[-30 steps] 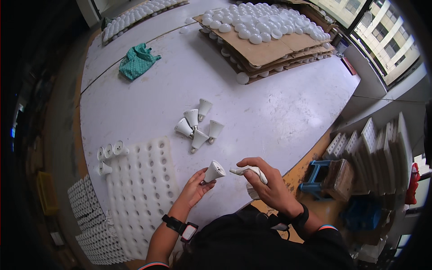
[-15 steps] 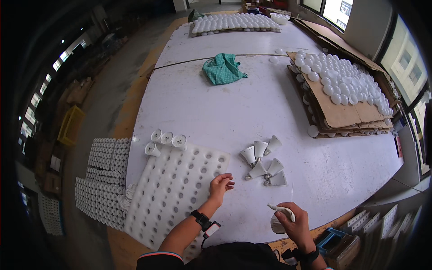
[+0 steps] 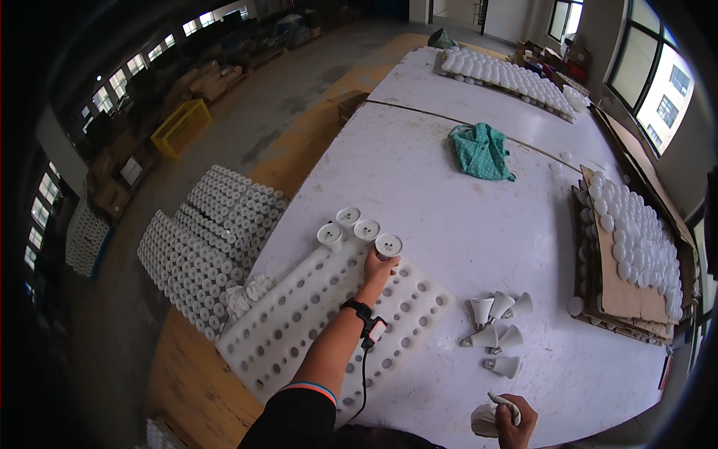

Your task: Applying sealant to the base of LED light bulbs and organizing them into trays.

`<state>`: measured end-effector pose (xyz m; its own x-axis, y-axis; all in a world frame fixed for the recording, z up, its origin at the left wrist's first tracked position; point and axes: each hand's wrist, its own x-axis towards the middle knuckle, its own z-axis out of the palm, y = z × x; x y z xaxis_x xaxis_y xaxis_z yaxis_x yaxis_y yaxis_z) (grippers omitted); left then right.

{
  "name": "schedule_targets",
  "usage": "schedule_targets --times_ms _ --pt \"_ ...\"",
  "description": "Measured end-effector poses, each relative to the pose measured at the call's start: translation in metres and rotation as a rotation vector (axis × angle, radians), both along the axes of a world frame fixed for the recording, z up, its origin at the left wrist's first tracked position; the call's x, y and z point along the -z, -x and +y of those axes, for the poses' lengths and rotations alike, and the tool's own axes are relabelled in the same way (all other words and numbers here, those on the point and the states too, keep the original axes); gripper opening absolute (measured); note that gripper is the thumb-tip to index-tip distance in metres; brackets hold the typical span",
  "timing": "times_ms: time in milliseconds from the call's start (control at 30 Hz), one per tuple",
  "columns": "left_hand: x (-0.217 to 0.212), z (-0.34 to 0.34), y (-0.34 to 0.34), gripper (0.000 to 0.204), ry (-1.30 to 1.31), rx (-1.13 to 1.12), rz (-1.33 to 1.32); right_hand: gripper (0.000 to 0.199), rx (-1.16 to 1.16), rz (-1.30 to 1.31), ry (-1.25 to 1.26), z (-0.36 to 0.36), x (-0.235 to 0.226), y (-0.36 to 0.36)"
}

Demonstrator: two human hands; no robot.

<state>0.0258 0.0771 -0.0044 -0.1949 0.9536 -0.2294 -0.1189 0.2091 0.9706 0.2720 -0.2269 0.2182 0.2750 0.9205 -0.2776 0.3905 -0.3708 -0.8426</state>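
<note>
Left hand point(image 3: 379, 267) has moved since the earlier frame, from beside the right edge of the perforated white foam tray point(image 3: 321, 314) to a white lamp housing point(image 3: 389, 245) at the tray's far end. Largest item recorded: the white-topped table point(image 3: 419, 194), surface scuffed, a dark seam crossing its far part. At its right side stands a layered cardboard stack point(image 3: 613, 288), topped with white domes point(image 3: 634, 243). Tray lies flat at the near left, rows of round holes exposed. Beyond its left edge, packed rows of white pieces point(image 3: 202, 254) are ranked closely. Crumpled green dotted cloth point(image 3: 481, 151) lies near the seam. Condition of left hand: fingers closed about the housing just below its rim; housing upright, wide end up. Whether its foot sits in a hole cannot be determined. Right hand point(image 3: 520, 425), lower right: thumb and fingers pinching a folded white cloth point(image 3: 485, 423). Six loose housings point(image 3: 482, 337) lie between tray and stack, one slightly apart. Three further housings point(image 3: 330, 236) stand upright beside the gripped one.
</note>
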Motion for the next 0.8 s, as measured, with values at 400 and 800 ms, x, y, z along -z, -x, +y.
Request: schedule_targets --times_ms 400,800 --pt "-0.107 -0.151 -0.011 0.047 0.417 0.693 -0.802 0.017 0.012 -0.009 -0.195 -0.019 -0.001 0.015" --pt "-0.192 -0.252 -0.017 0.052 0.626 1.049 -0.903 0.037 -0.189 -0.318 -0.62 -0.05 -0.032 0.007"
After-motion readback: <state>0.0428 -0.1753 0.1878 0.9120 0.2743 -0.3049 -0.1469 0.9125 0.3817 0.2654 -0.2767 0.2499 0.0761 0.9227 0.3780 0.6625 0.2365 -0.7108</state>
